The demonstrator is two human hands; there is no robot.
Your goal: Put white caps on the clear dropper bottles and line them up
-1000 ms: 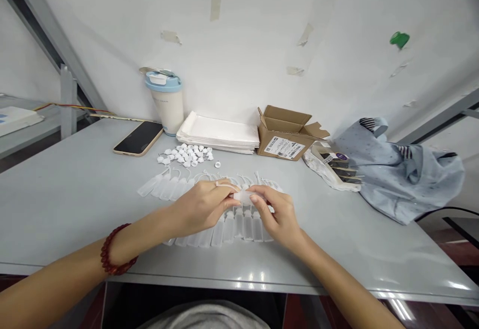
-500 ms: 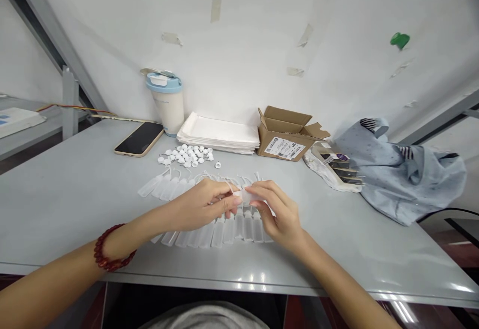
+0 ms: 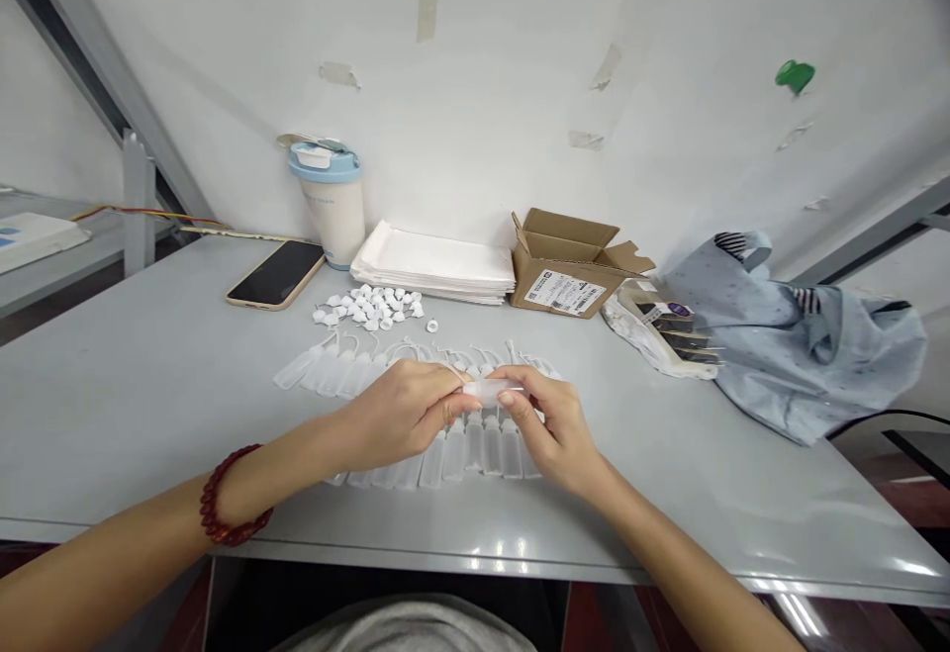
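Note:
My left hand (image 3: 405,407) and my right hand (image 3: 549,421) meet above the middle of the grey table (image 3: 134,385). Both pinch one small clear plastic bottle (image 3: 486,391) held sideways between their fingertips. Under the hands lies a row of the same small bottles (image 3: 460,454) side by side. A second row of bottles (image 3: 327,370) with thin tethered caps lies just beyond. A heap of small white caps (image 3: 371,308) sits farther back. A red bead bracelet (image 3: 223,499) circles my left wrist.
At the back stand a blue-lidded cup (image 3: 332,199), a phone (image 3: 276,274), a stack of white sheets (image 3: 434,264) and an open cardboard box (image 3: 570,261). A packet (image 3: 657,330) and a pale blue cloth bag (image 3: 787,330) lie at the right.
The hands stay together on the bottle, with only small shifts of the fingers turning it. Nothing else on the table has moved.

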